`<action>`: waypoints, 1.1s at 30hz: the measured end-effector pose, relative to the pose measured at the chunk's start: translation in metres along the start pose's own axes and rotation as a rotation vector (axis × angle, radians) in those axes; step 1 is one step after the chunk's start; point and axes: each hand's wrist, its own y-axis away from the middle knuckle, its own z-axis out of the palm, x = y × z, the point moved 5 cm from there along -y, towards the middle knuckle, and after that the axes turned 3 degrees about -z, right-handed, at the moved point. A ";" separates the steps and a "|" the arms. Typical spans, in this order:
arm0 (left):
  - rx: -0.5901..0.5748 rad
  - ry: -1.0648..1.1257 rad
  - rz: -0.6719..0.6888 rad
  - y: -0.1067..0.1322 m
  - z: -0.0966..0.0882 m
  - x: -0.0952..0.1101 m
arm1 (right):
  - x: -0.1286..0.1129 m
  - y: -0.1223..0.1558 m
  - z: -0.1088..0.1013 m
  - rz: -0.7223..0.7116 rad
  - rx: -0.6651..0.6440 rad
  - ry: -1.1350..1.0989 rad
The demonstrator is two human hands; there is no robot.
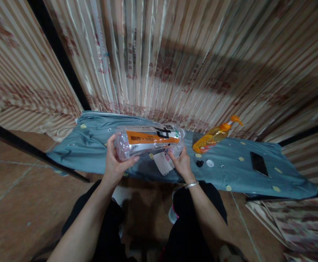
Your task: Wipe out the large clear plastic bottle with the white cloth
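A large clear plastic bottle (pixel 150 137) with an orange, white and black label lies sideways between my hands, above the cloth-covered surface. My left hand (pixel 116 160) grips its base end, thumb along the lower side. Around the neck end, my right hand (pixel 182 163) has its fingers closed, with a bracelet on the wrist. Below the bottle, close to my right fingers, is a white crumpled wrapper or tissue (pixel 163 163). Right of that hand are a small black cap (pixel 199 163) and a white round disc (pixel 209 163). An orange pump bottle (pixel 213 137) of liquid stands behind them.
Blue-grey patterned cloth (pixel 246 174) covers the narrow surface. A dark phone (pixel 259 163) lies on its right part. Striped curtains (pixel 159 65) hang behind, and black metal poles (pixel 63 58) frame the sides. My knees are close to the front edge.
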 end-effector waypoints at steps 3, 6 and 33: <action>0.005 0.007 0.000 0.000 0.000 0.001 | 0.000 0.000 0.000 -0.003 0.009 0.001; 0.013 0.029 -0.017 0.000 0.001 0.000 | 0.000 0.000 0.000 -0.015 0.017 -0.018; 0.025 0.033 -0.044 0.000 0.001 0.000 | 0.003 0.000 0.000 -0.053 0.036 -0.071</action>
